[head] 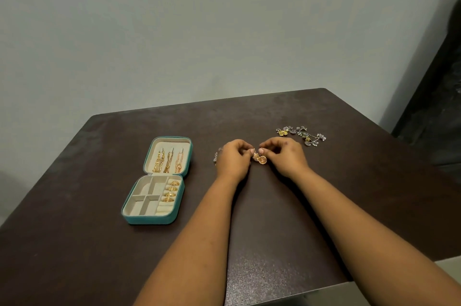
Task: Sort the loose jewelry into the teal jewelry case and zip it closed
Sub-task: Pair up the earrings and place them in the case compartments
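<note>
Dark brown and faintly mottled, the table [287, 218] filled the lower half of the view, its far edge meeting a plain pale grey-green wall [199, 31]. A dark panel [439, 96], perhaps a door, stood at the right edge of the room.

The teal jewelry case [159, 219] lay open flat on the left part of the table, well apart from the hands. Its lid held 3 gold chains [168, 162] hanging side by side against a cream lining. The tray below was split into cream compartments, and 4 gold rings [171, 192] sat in the ring rolls along its right side.

Near the middle of the table, the left hand [233, 161] and the right hand [284, 157] met, fingers curled, both pinching a gold earring [259, 158] between them, just above the surface. A small silvery piece [215, 157] peeked out at the left hand's outer edge; whether it was held could not be told.

A cluster of silver-and-gold jewelry [301, 134] lay loose on the table beyond the right hand.
</note>
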